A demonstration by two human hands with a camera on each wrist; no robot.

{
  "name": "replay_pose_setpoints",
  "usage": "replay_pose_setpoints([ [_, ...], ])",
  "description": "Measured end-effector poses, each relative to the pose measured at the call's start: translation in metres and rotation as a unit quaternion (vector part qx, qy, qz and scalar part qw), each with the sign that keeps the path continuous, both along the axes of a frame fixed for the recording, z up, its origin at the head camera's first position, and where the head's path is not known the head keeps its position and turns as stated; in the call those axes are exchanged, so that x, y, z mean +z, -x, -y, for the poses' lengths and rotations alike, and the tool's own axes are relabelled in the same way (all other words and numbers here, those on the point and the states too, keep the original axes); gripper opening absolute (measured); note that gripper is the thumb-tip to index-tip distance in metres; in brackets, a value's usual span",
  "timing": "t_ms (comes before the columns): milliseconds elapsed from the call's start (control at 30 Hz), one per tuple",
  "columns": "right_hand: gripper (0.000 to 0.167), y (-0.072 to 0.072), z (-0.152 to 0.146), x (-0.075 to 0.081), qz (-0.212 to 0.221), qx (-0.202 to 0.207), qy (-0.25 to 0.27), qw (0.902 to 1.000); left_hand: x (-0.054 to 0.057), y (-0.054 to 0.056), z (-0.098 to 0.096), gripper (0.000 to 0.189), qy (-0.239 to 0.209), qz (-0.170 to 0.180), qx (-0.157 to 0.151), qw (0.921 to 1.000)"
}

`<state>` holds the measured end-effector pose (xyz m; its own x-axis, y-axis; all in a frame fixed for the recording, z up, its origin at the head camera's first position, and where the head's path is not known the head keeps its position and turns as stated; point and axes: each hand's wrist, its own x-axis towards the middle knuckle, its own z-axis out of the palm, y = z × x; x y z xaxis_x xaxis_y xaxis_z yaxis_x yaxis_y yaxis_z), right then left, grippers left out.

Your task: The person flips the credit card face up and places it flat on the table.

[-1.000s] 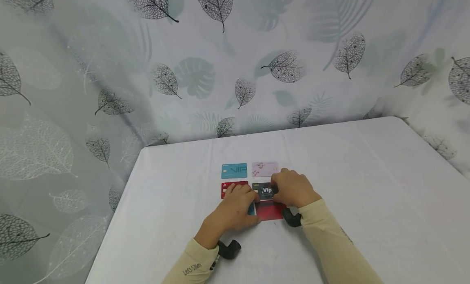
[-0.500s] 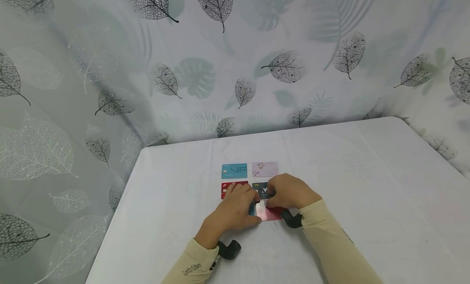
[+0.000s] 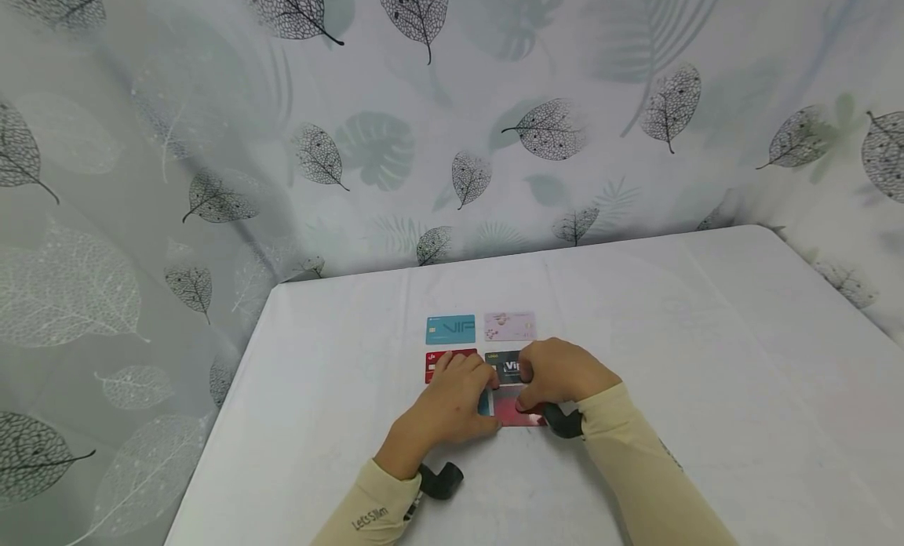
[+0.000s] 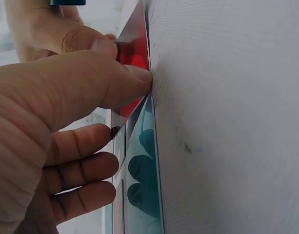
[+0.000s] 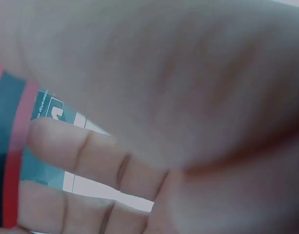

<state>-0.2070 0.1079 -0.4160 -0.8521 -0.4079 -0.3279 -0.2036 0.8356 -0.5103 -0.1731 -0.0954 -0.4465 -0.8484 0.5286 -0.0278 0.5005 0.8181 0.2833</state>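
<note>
My left hand pinches the left edge of a glossy red card between thumb and index finger; its other fingers curl loosely. In the left wrist view that red card slants up from a teal card. My right hand grips the red card's right side, thumb on its face. A dark stripe on the red card shows at the left of the right wrist view, fingers behind it. Just beyond lies a dark "Vip" card, partly covered by the right fingers.
Behind the hands, a blue VIP card and a pink floral card lie flat on the white table. Another red card is half hidden by the left fingers. A leaf-patterned curtain hangs behind the table.
My right hand has shifted slightly left and toward me, its thumb coming further over the red card. The card's sheen brightened, then dimmed. The left hand has stayed in place.
</note>
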Motion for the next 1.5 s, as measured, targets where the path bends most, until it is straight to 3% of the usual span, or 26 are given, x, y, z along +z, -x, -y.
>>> replay_pose_setpoints([
  [267,0.035,0.001,0.004,0.0,-0.012,0.032,0.031,0.9989,0.0,0.0,0.003,0.039,-0.001,-0.027,0.015,0.9995],
  [533,0.054,-0.002,0.009,-0.006,-0.041,0.036,0.005,0.9985,-0.001,0.001,0.005,0.038,0.001,-0.02,0.026,0.9995],
  [933,0.047,-0.005,0.015,-0.008,-0.108,0.064,-0.04,0.9913,-0.002,0.001,0.004,0.041,-0.002,-0.025,0.03,0.9992],
  [1167,0.043,-0.003,0.011,-0.003,-0.111,0.064,-0.018,0.9916,-0.001,0.001,0.002,0.055,-0.004,-0.005,0.042,0.9991],
  [1500,0.04,-0.001,0.008,0.001,-0.116,0.066,0.01,0.991,0.001,0.002,0.006,0.055,-0.002,-0.01,0.04,0.9992],
])
